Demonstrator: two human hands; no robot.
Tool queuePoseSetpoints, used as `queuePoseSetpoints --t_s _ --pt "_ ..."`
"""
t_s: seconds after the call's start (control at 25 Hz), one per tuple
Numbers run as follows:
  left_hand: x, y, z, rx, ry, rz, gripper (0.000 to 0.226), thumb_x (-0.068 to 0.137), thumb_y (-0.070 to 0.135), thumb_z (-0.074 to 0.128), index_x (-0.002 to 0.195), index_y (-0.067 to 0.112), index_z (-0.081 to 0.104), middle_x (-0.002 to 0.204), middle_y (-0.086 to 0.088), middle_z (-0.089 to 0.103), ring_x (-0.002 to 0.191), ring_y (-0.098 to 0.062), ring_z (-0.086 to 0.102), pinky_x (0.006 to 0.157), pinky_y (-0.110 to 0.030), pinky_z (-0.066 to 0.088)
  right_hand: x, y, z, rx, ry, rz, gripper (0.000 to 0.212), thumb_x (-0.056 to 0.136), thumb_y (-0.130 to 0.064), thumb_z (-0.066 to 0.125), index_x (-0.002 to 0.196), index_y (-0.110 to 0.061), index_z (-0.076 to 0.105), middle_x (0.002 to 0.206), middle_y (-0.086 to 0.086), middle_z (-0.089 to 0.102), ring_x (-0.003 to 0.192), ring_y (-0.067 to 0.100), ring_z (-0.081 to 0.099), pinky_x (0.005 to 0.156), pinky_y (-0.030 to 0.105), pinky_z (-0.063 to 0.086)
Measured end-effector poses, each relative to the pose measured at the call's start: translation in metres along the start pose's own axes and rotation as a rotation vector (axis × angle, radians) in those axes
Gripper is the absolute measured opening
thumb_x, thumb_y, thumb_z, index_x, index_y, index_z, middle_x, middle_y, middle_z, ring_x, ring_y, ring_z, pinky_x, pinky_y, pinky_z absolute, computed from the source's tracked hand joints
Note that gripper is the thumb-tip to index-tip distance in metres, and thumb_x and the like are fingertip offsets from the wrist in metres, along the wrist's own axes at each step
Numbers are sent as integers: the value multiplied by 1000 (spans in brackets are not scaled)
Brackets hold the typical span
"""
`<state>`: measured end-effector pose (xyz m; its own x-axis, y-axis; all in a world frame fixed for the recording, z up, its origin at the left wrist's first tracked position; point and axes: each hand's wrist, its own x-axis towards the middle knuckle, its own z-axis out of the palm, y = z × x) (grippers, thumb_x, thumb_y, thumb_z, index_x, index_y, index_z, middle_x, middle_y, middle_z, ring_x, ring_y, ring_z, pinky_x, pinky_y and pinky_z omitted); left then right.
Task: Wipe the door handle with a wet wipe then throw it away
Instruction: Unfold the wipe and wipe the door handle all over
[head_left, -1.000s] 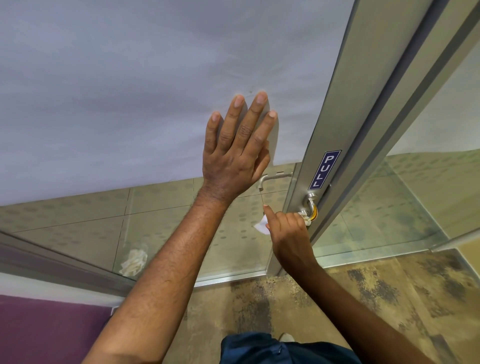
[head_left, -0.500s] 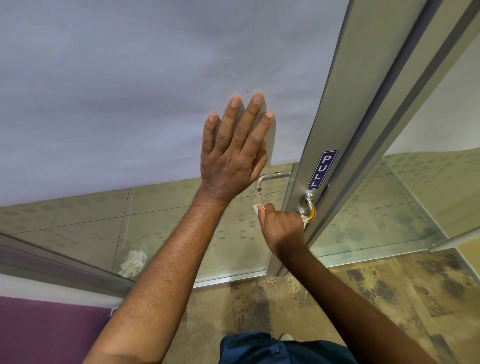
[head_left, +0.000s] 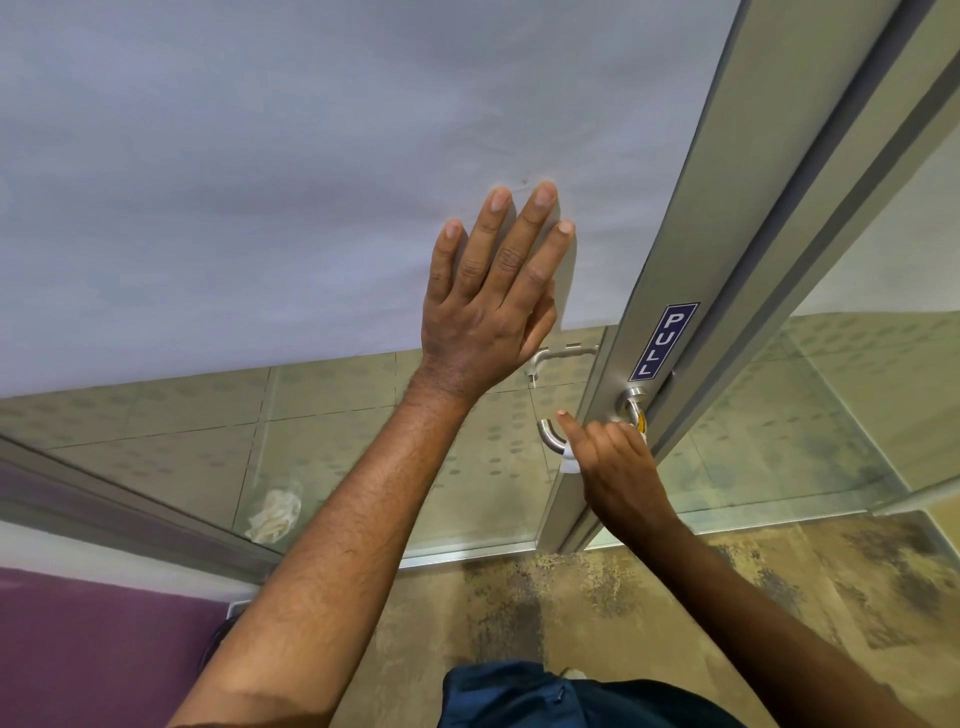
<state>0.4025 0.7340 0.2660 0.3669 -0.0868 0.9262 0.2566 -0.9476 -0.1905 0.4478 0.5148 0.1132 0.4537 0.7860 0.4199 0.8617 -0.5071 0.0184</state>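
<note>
Sliding back toward the frame-side end of the lever, right hand (head_left: 621, 475) has uncovered the free curved tip of the door handle (head_left: 550, 436), which it hid half a sec ago. Hand is curled around the lever w/ the wet wipe (head_left: 570, 462) pressed underneath; only a small white corner shows below the index finger, rest hidden by the fist. Handle's base rose (head_left: 631, 402) sits on the door frame (head_left: 691, 218) just under the PULL sign (head_left: 663, 341); a yellowish bit beside it is too small to make out. Left hand (head_left: 488, 301) lies flat, fingers spread, on the frosted glass panel (head_left: 260, 182), unmoved. A 2nd handle (head_left: 558, 356) shows thru the glass, partly behind the left hand.
</note>
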Motion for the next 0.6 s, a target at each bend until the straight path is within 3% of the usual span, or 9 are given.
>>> queuePoseSetpoints --t_s 0.08,0.2,0.32,0.44,0.6 --pt "0 0 0 -3 -4 5 60 102 26 59 160 19 42 169 -5 29 165 -27 13 135 -47 1 7 -10 -3 0 -35 74 35 103 -20 34 121 -8 62 80 8 66 68 22 57 71 35 46" --pt "-1 0 1 3 2 -5 62 102 26 59 161 20 41 170 -4 25 167 -23 3 136 -47 1 18 -19 -4 12 25 86 23 100 -18 47 93 -6 65 64 7 56 53 22 47 62 31 44" --pt "-1 0 2 12 6 -6 62 102 26 60 161 20 41 170 -4 25 167 -23 0 136 -47 0 25 -29 -3 -8 99 61 30 105 -28 52 99 -4 69 56 4 54 46 19 50 55 29 44" --pt "-1 -1 4 11 0 -4 63 102 27 60 161 20 39 170 -5 25 167 -23 -1 136 -47 -1 32 -42 -2 -55 47 161 39 107 -46 48 106 -12 66 55 -2 52 46 15 45 53 30 42" --pt "-3 -1 4 8 -3 -11 63 104 28 58 162 21 38 171 -4 24 167 -23 0 136 -47 -2 16 -30 6 132 144 68 28 104 -34 56 112 -10 64 82 5 65 64 20 57 64 34 46"
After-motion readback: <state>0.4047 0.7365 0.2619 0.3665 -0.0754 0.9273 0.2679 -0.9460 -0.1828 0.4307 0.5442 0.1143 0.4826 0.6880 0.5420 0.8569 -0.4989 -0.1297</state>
